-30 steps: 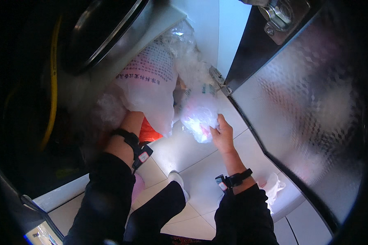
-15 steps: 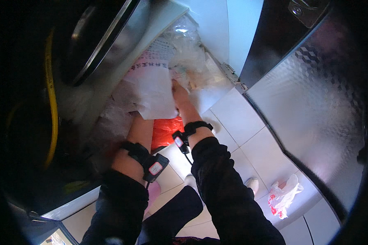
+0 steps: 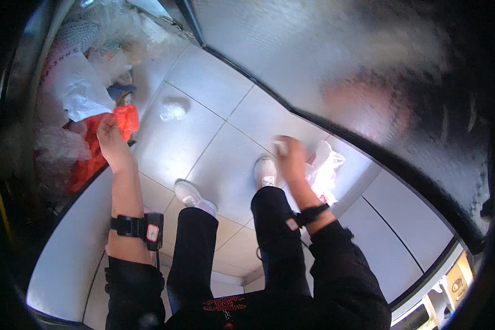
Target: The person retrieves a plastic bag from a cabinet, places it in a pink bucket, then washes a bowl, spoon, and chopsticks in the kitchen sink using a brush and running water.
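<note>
At the left, my left hand (image 3: 111,137) is closed, fingers curled at the upper edge of a red plastic bag (image 3: 88,165). Just above lies a whitish printed plastic bag (image 3: 85,91) among crumpled clear plastic (image 3: 60,148). My right hand (image 3: 292,159) hangs over the floor on the right, blurred, its fingers bent around a small pale thing that is too smeared to name. Behind and below that hand, a white plastic bag (image 3: 327,170) with red print lies on the floor; the hand and wrist cover part of it.
A small crumpled piece of clear plastic (image 3: 173,111) lies on the tiled floor (image 3: 203,115). My light shoes (image 3: 265,171) stand on the tiles. A large shiny dark-edged panel (image 3: 313,66) runs along the right, and a white panel (image 3: 66,242) borders the lower left.
My view has swung right. Both hands have left the plastic pile's middle: the left is at the red bag, the right over the floor. A crumpled clear piece now shows on the tiles.
</note>
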Available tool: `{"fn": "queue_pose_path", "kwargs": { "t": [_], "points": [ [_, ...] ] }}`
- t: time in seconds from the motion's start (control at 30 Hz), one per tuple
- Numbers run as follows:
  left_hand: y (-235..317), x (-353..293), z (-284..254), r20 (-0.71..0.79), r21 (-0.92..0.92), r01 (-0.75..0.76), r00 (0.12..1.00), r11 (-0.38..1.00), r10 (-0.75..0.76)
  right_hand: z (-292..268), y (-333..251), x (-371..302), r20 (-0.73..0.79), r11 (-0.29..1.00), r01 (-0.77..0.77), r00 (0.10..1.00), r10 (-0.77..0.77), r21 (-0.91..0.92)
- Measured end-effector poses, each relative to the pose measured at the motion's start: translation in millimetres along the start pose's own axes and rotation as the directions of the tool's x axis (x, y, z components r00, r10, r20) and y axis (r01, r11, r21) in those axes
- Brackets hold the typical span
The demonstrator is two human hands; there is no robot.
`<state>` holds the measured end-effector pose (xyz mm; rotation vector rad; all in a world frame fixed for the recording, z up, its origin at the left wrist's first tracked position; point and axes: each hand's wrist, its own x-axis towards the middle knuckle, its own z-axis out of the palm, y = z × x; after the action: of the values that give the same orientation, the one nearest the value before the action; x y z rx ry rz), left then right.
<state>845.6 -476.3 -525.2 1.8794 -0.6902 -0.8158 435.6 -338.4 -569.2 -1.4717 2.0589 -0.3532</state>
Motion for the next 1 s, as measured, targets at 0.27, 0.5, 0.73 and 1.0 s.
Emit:
{"fn": "queue_pose_path", "kwargs": {
  "t": [0.27, 0.5, 0.73, 1.0],
  "points": [
    [-13, -133, 36, 0.305, 0.111, -0.016, 0.952, 0.994, -0.018, -23, 231, -53, 0.026, 0.74, -0.65, 0.748, 0.663, -0.17],
    [40, -203, 9, 0.715, 0.233, 0.053, 0.668, 0.971, -0.209, -66, 202, -57, -0.092, 0.8, -0.581, 0.814, 0.574, -0.148],
    [15, -186, -9, 0.644, 0.421, -0.254, 0.76, 0.871, -0.089, -239, 166, -30, -0.097, 0.91, -0.304, 0.953, 0.289, -0.28],
    [-86, -67, 67, 0.708, 0.703, -0.672, 0.628, 0.235, -0.324, -218, 139, -79, 0.214, 0.917, -0.168, 0.942, 0.257, -0.363]
  ]
}}
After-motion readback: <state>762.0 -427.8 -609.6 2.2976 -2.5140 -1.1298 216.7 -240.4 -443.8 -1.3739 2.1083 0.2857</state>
